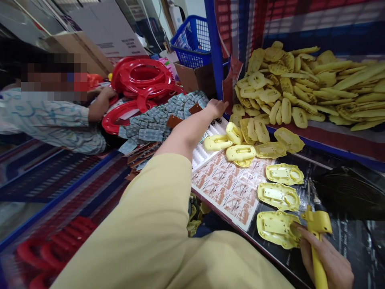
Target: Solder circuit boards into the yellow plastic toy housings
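My left hand (217, 108) reaches far out over small dark parts (215, 121) at the end of a white ribbed tray (203, 152). Its visible fingers are stretched out and apart, with nothing seen in them. My right hand (326, 257) is closed round the handle of a yellow hand tool (319, 222) with a thick rounded head. Its fingertips touch the right end of the nearest yellow plastic shell (275, 228), partly hiding the round recess there. Two similar shells, one in the middle (278, 196) and one farther off (284, 174), lie in line behind it, hollow side up.
Loose yellow covers (240, 152) lie beyond a printed sheet (222, 180). A large heap of yellow parts (300, 88) fills the bin at back right. Circuit boards (156, 116) are piled left of my arm, near red rings (144, 76). A co-worker (54, 108) sits at left.
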{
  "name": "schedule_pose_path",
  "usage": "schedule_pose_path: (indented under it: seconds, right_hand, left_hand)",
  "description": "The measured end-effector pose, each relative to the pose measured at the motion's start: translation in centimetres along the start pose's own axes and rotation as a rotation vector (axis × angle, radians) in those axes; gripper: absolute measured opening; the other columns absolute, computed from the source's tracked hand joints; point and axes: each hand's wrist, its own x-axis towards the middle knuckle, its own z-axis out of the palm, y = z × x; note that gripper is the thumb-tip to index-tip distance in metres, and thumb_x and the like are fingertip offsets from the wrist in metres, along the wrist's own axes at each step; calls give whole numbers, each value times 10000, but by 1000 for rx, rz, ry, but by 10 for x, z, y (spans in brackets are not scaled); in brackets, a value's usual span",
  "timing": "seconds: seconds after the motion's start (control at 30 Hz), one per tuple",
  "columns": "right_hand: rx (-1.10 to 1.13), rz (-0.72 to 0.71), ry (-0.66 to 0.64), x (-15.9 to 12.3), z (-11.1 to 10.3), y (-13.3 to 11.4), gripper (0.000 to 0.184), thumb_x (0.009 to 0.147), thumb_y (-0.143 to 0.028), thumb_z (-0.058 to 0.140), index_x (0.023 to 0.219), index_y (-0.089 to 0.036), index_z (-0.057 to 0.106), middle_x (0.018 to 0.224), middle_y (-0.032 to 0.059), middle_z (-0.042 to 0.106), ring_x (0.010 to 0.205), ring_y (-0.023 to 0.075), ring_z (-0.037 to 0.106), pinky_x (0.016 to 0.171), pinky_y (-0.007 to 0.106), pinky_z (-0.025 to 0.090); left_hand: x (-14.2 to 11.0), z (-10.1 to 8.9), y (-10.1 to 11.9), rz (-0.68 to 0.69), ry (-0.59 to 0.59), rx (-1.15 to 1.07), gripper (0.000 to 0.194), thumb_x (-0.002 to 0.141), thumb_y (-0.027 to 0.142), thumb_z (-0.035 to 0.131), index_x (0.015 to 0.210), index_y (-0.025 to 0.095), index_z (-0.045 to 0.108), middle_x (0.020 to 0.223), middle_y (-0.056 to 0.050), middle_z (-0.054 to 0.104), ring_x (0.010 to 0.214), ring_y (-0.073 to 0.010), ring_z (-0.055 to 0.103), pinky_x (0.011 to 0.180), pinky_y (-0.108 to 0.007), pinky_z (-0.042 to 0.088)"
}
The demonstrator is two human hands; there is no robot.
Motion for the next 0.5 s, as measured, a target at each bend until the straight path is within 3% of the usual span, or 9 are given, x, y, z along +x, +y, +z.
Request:
schedule_pose_path:
  seconds: [0.17,0.3,0.5]
  right_hand:
    - [3,-2,18,3,-1,-1,404,987,-60,756,1358,-218,758,1107,-33,873,818,131,821,1051,201,604]
    - [-16,-25,27,5,-1,-1,290,1008,-97,746,1269,-213,795,1078,-35,875,810,144,828,919,210,632]
    - [-18,-5,75,13,-3,-7,301,1013,-71,758,1280,-209,774,1035,-48,874,757,127,816,870,214,635]
  left_hand:
    - [-19,-32,10,11,42,-29,581,1008,89,500,1557,110,688,1432,-249,761,1461,-405,674,1213,-490,503]
    - [-44,-57,3,-57,-2,-47,527,909,106,692,1417,185,806,1391,-155,790,1451,-393,676,1248,-467,496]
    - [-70,-58,-32,-82,-228,104,350,913,399,785,1223,289,906,1187,-83,860,1306,-347,746,1139,-385,565]
